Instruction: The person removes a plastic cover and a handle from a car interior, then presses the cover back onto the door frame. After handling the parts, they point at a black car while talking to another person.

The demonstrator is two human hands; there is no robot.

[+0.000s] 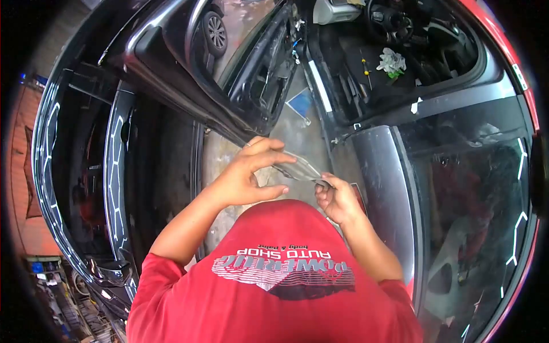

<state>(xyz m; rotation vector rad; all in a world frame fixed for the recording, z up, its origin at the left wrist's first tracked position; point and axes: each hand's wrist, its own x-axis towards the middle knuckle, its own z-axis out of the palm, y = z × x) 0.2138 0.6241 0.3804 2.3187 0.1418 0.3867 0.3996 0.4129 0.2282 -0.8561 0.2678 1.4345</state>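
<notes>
Pinched in the right hand (339,200), a translucent grey sheet (303,168) is held mid-frame; the left hand (246,173) is spread wide alongside, contact unclear. Handling seems under way; steadying seems called for.

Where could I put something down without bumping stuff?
On the grey floor beyond the held sheet, between the open door and car sill, short of the blue square. Another bare strip lies between the left hand and the dark panel left of it. Past that sill it's crowded, with a yellow tool and crumpled bundle.
</notes>
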